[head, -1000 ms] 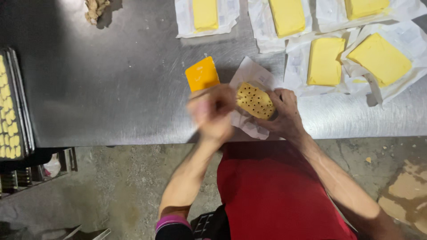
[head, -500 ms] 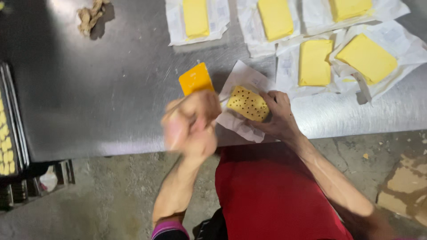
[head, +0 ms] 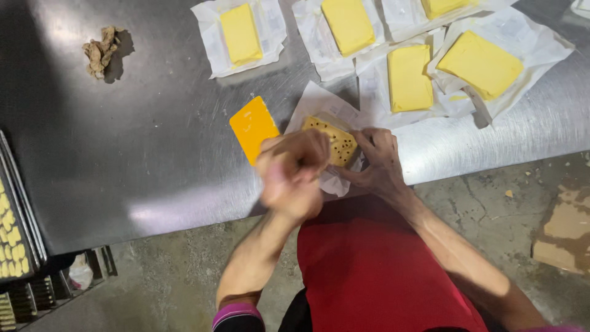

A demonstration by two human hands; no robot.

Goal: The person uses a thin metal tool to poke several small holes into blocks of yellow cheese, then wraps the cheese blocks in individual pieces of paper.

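Note:
A yellow block [head: 329,136] dotted with small dark holes lies on a sheet of white paper [head: 319,104] at the near edge of the steel table [head: 153,154]. My right hand [head: 378,160] grips the block's right side and the paper. My left hand [head: 294,175] is a blurred fist just left of the block, touching its near corner. The thin stick seen in it earlier is lost in the blur now. An orange plastic card [head: 253,128] lies flat on the table beside my left hand.
Several plain yellow blocks on white paper lie along the far side: [head: 241,34], [head: 348,24], [head: 409,77], [head: 480,64]. A brown crumpled lump [head: 101,50] sits far left. A tray rack [head: 12,240] stands at the left edge. Cardboard [head: 562,230] lies on the floor.
My left hand has kept moving fast beside the holed block, dropping slightly toward me. My right hand has stayed on the block.

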